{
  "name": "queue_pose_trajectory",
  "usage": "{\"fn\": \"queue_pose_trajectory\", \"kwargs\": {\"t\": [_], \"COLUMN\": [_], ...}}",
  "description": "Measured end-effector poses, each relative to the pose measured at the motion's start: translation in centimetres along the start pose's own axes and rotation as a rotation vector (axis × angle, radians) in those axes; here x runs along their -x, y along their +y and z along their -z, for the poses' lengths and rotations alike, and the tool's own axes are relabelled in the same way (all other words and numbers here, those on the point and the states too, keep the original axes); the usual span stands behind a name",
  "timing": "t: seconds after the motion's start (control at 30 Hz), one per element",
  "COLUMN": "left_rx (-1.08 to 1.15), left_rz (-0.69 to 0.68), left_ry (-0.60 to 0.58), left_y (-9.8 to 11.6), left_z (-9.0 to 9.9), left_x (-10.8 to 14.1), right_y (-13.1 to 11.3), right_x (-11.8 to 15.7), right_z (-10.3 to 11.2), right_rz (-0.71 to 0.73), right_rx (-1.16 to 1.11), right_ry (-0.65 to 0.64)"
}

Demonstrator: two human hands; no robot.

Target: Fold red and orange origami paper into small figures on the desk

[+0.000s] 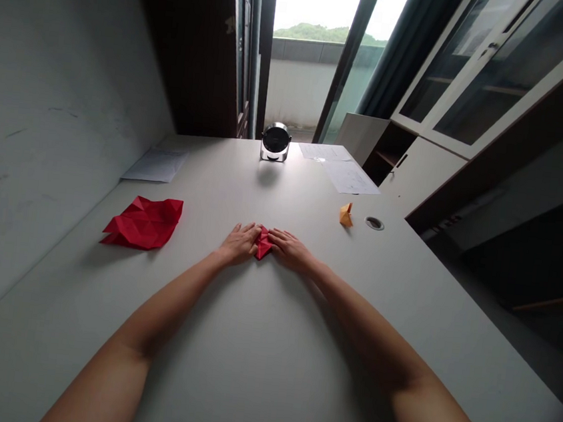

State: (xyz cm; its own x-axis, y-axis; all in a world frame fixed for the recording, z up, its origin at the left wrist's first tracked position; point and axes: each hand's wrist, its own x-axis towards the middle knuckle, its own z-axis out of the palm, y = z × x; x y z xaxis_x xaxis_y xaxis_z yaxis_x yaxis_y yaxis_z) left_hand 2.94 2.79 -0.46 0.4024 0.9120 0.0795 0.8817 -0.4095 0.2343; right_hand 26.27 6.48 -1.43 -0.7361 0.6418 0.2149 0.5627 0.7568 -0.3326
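A small folded piece of red paper (263, 243) lies on the white table in front of me, creased and coming to a point at its near end. My left hand (241, 242) rests flat at its left side, fingers stretched out and fingertips on the paper's edge. From the other side, my right hand (288, 247) lies with straight fingers reaching onto the paper's right edge. Both hands cover part of the paper, so its full outline is hidden. Whether any fingers pinch it underneath does not show.
A larger creased red sheet (145, 223) lies to the left. An orange folded paper piece (346, 215) stands at the right, beside a round cable hole (374, 223). Toward the back are a round black device on a stand (275, 140), printed sheets (350, 177) and white papers (155, 165).
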Motion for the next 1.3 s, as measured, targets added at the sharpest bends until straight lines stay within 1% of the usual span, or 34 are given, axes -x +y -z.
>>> {"fn": "queue_pose_trajectory", "kwargs": {"t": [0.1,0.2,0.33,0.43,0.53,0.63,0.73,0.83,0.9,1.0,1.1,1.2,1.3], "left_rx": [-0.009,-0.015,-0.006,-0.014,-0.032,-0.043,-0.045,-0.025,-0.015,-0.02,-0.012,0.011,0.037], "left_rz": [-0.007,-0.015,-0.028,-0.076,-0.101,-0.084,-0.052,-0.047,-0.058,-0.099,-0.118,-0.122,-0.136], "left_ry": [-0.043,-0.066,-0.083,-0.119,-0.126,-0.106,-0.05,0.021,0.038,-0.009,-0.045,-0.04,-0.042], "left_y": [-0.4,-0.8,-1.1,-1.2,-1.0,-0.6,-0.3,0.0,0.1,0.3,0.6,0.7,0.9], "left_z": [-0.3,-0.7,-0.7,-0.3,0.3,0.7,1.0,1.3,1.5,1.6,1.5,1.4,1.4], "left_x": [-0.7,-0.9,-0.2,1.6,4.2,6.6,7.7,7.4,6.7,5.4,4.7,4.6,4.8], "right_y": [0.0,-0.7,-1.5,-1.4,-1.1,-1.0,-1.0,-1.2,-1.3,-1.5,-1.6,-1.5,-1.3], "right_x": [0.1,0.5,0.8,0.7,0.6,0.6,0.6,0.6,0.7,0.7,0.7,0.7,0.2], "right_z": [-0.1,-0.1,-0.2,-0.4,-0.5,-0.7,-0.6,-0.4,-0.2,0.0,0.0,0.1,0.3], "right_rz": [0.002,0.009,-0.025,-0.038,-0.033,-0.034,-0.033,-0.021,-0.011,-0.007,-0.05,-0.11,-0.128], "right_rx": [-0.022,0.022,0.077,0.09,0.088,0.081,0.071,0.061,0.055,0.055,0.066,0.056,0.03], "right_ry": [-0.032,-0.037,-0.063,-0.076,-0.075,-0.071,-0.065,-0.068,-0.072,-0.078,-0.057,-0.019,-0.03]}}
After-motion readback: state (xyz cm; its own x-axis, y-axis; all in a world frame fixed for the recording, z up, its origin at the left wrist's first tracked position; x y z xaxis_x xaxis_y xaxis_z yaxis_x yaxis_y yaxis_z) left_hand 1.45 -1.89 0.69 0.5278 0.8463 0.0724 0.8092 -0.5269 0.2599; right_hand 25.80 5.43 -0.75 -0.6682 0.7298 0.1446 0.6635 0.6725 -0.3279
